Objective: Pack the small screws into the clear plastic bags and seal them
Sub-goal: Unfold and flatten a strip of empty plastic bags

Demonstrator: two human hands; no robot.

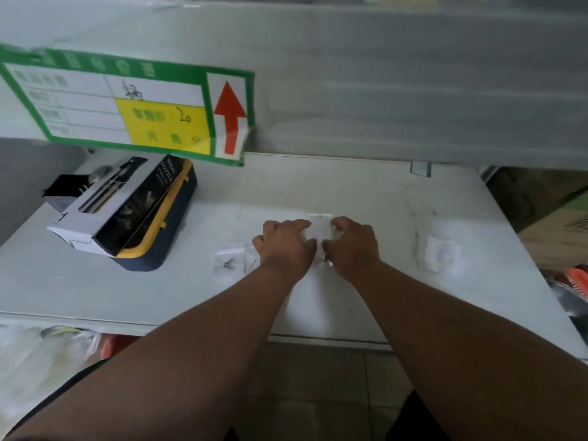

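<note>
A white table [350, 192] is holding everything. The left hand [286, 243] and right hand [351, 245] are pinching a small clear bag [320, 229] between them in the middle. More clear bags with screws [234, 261] are lying just left.

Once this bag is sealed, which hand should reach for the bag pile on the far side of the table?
The right hand, probably. The clear bag pile lies on its side, with bare table between. The left hand would have to cross over the held bag.
</note>
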